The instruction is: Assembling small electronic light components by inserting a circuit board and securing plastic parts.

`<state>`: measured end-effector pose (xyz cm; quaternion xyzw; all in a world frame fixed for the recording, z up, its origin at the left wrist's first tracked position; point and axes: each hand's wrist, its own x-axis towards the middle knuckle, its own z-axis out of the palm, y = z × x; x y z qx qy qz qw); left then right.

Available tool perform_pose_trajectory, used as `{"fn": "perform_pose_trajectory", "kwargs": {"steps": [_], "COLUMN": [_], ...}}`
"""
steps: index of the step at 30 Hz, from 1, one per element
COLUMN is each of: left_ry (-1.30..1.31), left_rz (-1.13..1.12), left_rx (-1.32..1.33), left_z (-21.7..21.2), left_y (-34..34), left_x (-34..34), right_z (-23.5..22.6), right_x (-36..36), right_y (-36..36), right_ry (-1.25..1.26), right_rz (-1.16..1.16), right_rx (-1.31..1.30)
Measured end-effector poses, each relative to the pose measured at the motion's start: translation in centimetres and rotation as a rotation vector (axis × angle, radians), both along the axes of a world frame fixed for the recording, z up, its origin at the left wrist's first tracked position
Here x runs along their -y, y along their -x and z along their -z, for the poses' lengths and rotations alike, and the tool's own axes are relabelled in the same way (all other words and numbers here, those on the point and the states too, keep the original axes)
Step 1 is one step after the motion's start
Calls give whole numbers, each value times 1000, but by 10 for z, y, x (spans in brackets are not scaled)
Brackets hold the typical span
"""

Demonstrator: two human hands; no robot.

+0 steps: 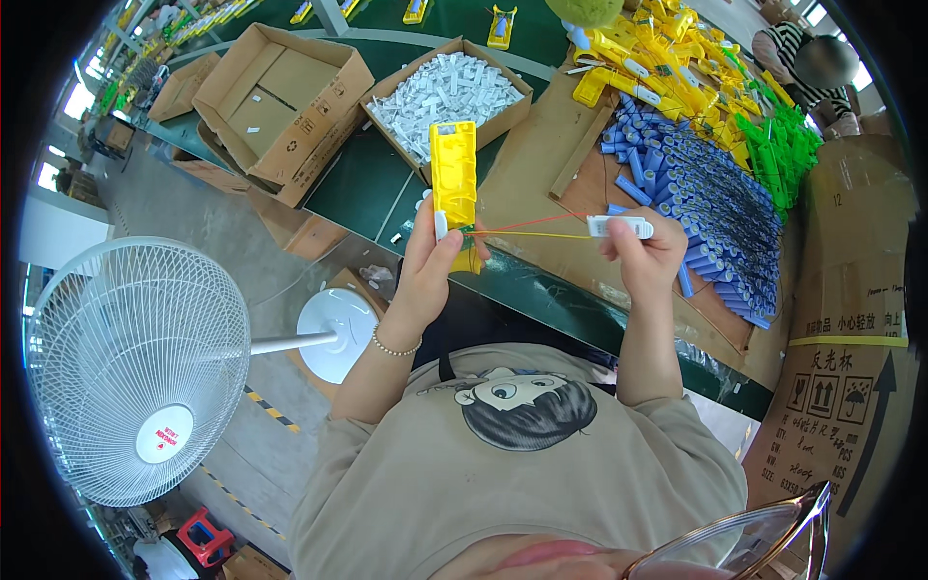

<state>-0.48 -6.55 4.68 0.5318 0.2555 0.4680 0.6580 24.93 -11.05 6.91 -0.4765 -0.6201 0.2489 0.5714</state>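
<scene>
A: Where's the yellow shell (452, 169)?
B: In the left hand (430, 259), thumb and fingers clamped on its near end, hollow side showing, the rest sticking out beyond the fingers.
A: And the right hand (650, 249)?
B: Clamped too: thumb and fingers pinch a white piece (615, 227). A red wire (553, 218) and a yellow wire (541, 234) stretch between the hands.
A: What lies beyond them?
B: Ahead of the left hand, a box (509, 120) of white parts (445, 97). Just beyond the right, blue cells (701, 198), with green pieces (781, 159) farther off to its right and a yellow heap (672, 58) farther ahead.
A: Left of the left hand?
B: A fan (135, 367), well apart.
</scene>
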Motion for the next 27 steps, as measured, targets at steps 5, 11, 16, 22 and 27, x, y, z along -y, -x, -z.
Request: {"fn": "perform_pose_trajectory", "kwargs": {"steps": [5,11,16,22,27], "left_ry": [-22,31,30,10,41], "left_rz": [-12,-43,-22,-15,-8], "left_rx": [-33,-19,-47,-102,-68], "left_z": [4,8,13,19,24], "left_y": [-3,2,0,-3,0], "left_x": [-1,-5,-4,-4,-4], "right_z": [-9,-6,5,6,-14], "right_x": [6,1,0,-4,0], "right_y": [16,11,10,20,1], "right_ry": [251,171,18,42,367], "right_rz": [-37,-387,-15,-752,-250], "right_rx": [-487,-470,-145,-715,-205]}}
